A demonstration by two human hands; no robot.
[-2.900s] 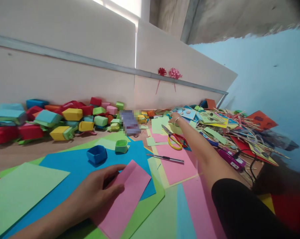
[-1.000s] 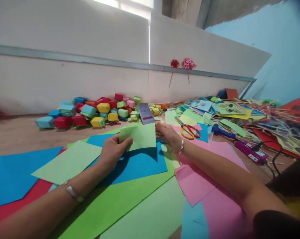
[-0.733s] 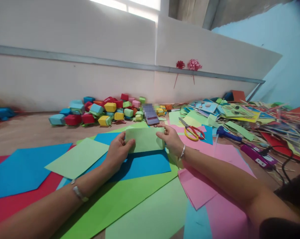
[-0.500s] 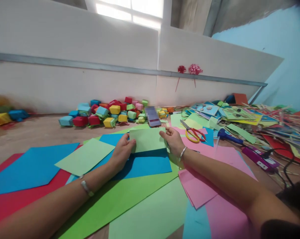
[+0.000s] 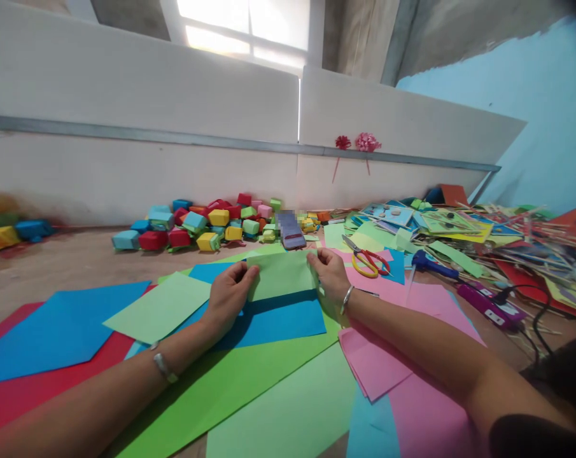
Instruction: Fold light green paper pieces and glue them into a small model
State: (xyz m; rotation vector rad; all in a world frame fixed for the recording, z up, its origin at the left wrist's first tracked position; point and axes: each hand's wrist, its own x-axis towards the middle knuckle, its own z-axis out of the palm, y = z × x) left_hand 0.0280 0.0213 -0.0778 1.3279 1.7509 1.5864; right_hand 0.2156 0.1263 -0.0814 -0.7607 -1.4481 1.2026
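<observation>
A light green sheet of paper point(image 5: 282, 275) is held up between my two hands, tilted above a blue sheet point(image 5: 288, 324). My left hand point(image 5: 231, 294) pinches its left edge between thumb and fingers. At the right edge, my right hand point(image 5: 330, 273) grips it the same way. Under the blue sheet lies a bright green sheet point(image 5: 230, 388). Another light green piece point(image 5: 161, 307) rests flat to the left of my left hand. Several pink sheets point(image 5: 376, 362) are stacked below my right forearm.
Scissors point(image 5: 365, 257) with yellow and red handles lie beyond my right hand, near a blue glue gun point(image 5: 433, 264) and a purple power strip point(image 5: 491, 305). A phone point(image 5: 291, 230) leans among small colourful paper boxes point(image 5: 218, 217). Paper scraps and sticks point(image 5: 459, 222) pile up at right.
The view has shifted slightly, so the scene sits a little lower and further left. Both hands still hold the light green paper, which now looks more tilted and slightly bowed.
</observation>
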